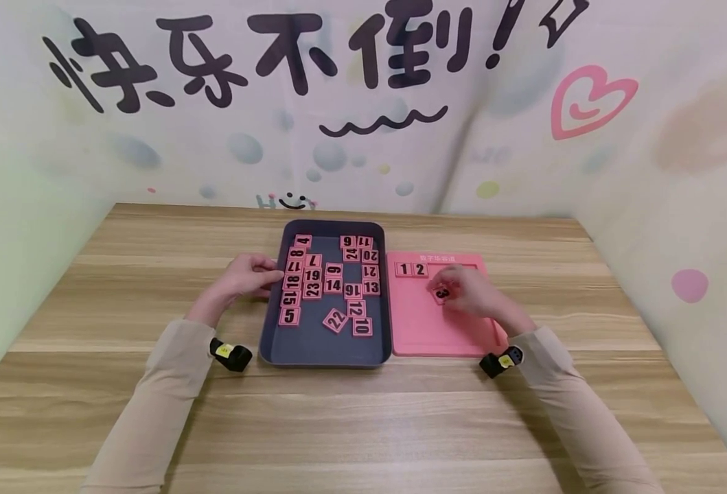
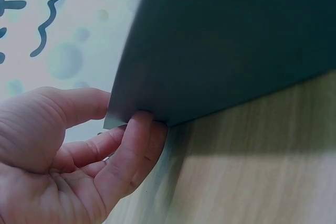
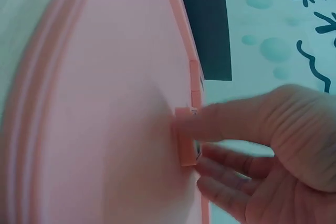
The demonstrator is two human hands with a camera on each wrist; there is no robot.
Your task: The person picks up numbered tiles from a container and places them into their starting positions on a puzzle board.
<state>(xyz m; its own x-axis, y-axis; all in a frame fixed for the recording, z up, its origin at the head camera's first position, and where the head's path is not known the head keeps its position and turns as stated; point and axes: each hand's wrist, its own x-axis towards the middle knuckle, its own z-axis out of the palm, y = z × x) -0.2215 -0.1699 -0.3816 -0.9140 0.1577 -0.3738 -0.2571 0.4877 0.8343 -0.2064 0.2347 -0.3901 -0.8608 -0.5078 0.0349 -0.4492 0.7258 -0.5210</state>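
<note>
My right hand (image 1: 467,288) pinches a pink number tile marked 3 (image 1: 441,294) between thumb and fingers. The tile is tilted over the pink puzzle board (image 1: 415,322), close below tile 2 (image 1: 421,269). Tile 1 (image 1: 403,269) sits left of tile 2 in the board's upper left corner. In the right wrist view the thumb presses the edge of the held tile (image 3: 185,148). My left hand (image 1: 246,278) grips the left wall of the dark blue-grey tray (image 1: 320,351). Its thumb lies at the rim, and its fingers touch the outer side (image 2: 173,51).
Several loose pink number tiles lie in the tray at mixed angles, among them tile 22 (image 1: 335,320) and tile 5 (image 1: 289,315). Tray and board stand side by side on a wooden table (image 1: 363,425). A printed cloth (image 1: 351,158) rises behind the table.
</note>
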